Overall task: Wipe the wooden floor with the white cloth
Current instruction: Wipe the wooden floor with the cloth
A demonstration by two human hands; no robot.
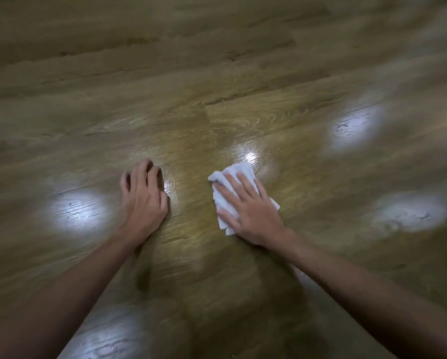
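The cloth [239, 189] is pressed flat on the floor [217, 73] by the right hand [253, 211] — fingers straight and spread. The left hand [144, 198] is braced beside it — fingers loosely curled, holding nothing.

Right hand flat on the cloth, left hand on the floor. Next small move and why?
Probably slide the right hand, pressing flat on the crumpled white cloth, sideways across the brown wooden plank floor. The left hand rests on the boards beside it as a brace.
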